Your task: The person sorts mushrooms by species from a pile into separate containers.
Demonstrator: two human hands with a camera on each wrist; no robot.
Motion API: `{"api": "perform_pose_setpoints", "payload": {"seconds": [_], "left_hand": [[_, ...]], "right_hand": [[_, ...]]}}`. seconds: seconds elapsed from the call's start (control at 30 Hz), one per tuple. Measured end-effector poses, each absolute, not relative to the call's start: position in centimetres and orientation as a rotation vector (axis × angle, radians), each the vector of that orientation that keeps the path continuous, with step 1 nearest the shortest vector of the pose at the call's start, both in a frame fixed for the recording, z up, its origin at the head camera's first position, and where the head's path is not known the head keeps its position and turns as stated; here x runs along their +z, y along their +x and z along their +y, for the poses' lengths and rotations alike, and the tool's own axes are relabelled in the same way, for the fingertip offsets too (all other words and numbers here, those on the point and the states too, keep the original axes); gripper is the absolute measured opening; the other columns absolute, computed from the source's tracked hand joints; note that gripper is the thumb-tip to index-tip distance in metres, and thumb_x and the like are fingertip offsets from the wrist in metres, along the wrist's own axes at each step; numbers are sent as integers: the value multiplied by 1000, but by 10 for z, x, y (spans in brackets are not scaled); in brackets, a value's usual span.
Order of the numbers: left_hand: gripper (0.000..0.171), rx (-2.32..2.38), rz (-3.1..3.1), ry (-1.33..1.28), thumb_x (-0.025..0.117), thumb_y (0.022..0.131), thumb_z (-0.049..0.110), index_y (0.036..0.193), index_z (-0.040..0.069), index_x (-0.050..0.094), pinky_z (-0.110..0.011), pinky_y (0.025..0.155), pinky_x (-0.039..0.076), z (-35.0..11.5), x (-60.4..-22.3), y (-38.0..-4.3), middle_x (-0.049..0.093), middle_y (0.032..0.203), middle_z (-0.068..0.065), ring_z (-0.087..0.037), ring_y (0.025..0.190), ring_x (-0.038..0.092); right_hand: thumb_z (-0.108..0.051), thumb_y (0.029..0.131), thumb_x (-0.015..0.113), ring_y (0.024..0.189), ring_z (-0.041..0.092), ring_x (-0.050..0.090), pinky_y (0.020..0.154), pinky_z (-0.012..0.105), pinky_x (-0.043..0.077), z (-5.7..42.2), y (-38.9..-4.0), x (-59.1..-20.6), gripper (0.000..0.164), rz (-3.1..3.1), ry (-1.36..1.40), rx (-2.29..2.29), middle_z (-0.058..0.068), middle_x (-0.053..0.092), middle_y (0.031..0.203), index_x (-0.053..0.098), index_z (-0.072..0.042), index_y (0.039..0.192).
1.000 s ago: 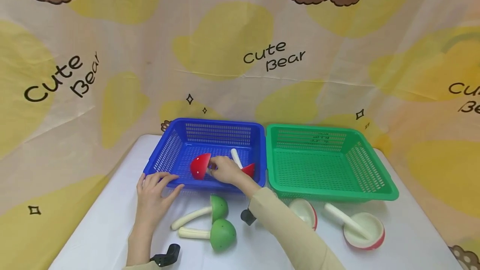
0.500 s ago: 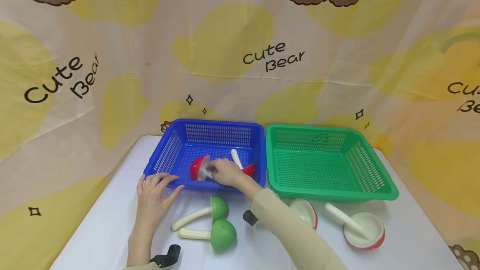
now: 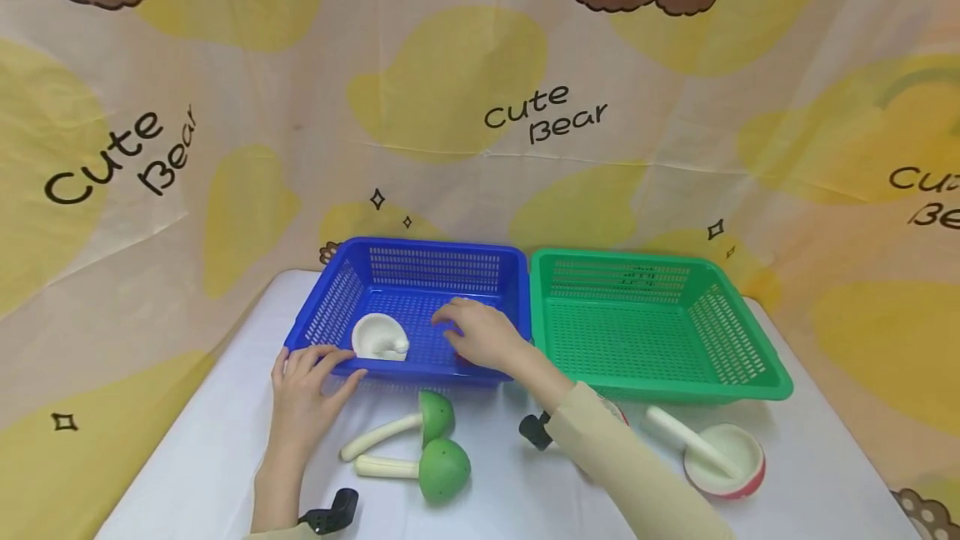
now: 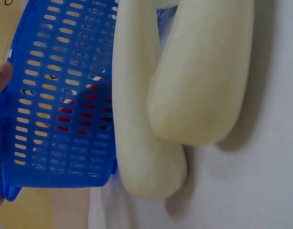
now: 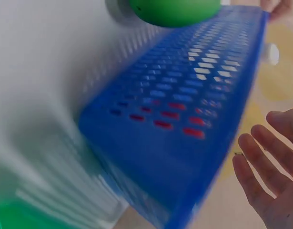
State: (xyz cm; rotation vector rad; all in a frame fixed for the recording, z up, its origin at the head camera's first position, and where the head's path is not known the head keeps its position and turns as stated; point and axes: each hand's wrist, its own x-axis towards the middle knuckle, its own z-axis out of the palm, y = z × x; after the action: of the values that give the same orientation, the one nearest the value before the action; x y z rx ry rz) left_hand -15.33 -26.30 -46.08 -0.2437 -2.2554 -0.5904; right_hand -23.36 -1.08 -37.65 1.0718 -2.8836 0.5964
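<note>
My right hand [image 3: 483, 333] hovers over the right part of the blue basket [image 3: 442, 367], holding nothing; in the right wrist view its fingers [image 5: 253, 148] are spread. On the basket's left side lies a toy mushroom [image 3: 375, 332], its hollow white underside and stem end facing me. A second one, red-capped, is mostly hidden under my right hand; red shows through the slots in the right wrist view. My left hand [image 3: 306, 382] rests with relaxed fingers on the front-left rim. Two green toy mushrooms [image 3: 444, 471] lie before the basket, their pale stems [image 4: 203, 71] large in the left wrist view.
A green basket [image 3: 652, 392] stands against the blue one's right side. In front of it are a red-and-white mushroom [image 3: 726, 465] with its stem up, and another mostly behind my right sleeve [image 3: 630, 465]. A patterned cloth hangs behind the white table [image 3: 225, 407].
My right hand has let go of the left red mushroom and moved right. That mushroom has shifted left and turned, showing its white underside. My left hand stays at the rim.
</note>
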Motion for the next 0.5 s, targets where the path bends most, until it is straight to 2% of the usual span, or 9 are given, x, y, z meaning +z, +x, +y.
{"api": "perform_pose_setpoints", "payload": {"seconds": [0.23,0.5], "left_hand": [[30,-610,-2262,-222,83,67,17,94,8,71,-68,106,22,-266,-458,-152,65,97,-13,-35,99,54],[29,-619,-2266,-228,83,68,18,92,9,71,-69,106,22,-260,-460,-154,65,96,-13,-34,98,53]], "right_hand": [[-11,93,58,101,18,66,78,31,55,10,-221,-365,25,-2823,1059,702,2,68,112,67,-15,116],[-11,91,61,99,15,64,75,29,54,39,-203,-360,23,-2781,1036,645,0,69,108,68,-16,112]]}}
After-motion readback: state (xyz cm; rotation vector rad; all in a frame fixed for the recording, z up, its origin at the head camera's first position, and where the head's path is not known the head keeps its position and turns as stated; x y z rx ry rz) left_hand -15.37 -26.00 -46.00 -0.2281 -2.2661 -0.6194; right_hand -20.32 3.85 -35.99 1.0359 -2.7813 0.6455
